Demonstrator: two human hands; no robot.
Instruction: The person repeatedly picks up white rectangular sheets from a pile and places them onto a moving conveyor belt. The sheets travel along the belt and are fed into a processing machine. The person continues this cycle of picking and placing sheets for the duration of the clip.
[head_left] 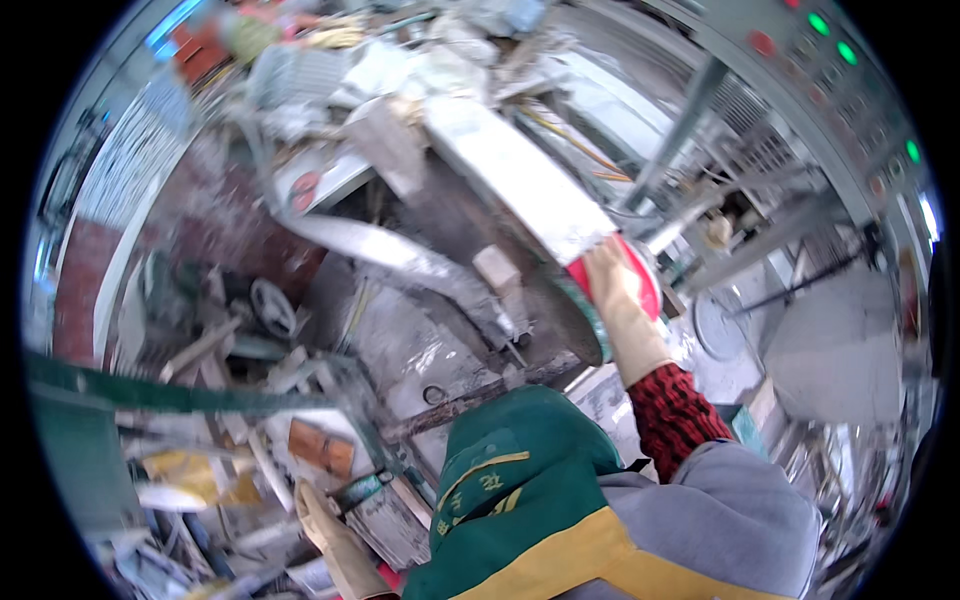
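In a cream glove, my right hand (610, 270) reaches forward to the near end of a long white-topped beam or slab (515, 170). Its fingers press over a red, pad-like piece (643, 280) that shows on both sides of the glove; blur hides its exact kind. Low on the left, my left hand (318, 520), also gloved, hangs beside a grey ribbed block (385, 525). Its fingers look stretched out, with nothing visible in them. A green and yellow apron (530, 470) covers my front.
A grey control panel (835, 85) with green lights stands at the upper right. A pale curved bar (385, 250) crosses the middle. At left, a green rail (200, 398) runs near a handwheel (272, 307). Dusty scraps (400, 70) pile up at the far side.
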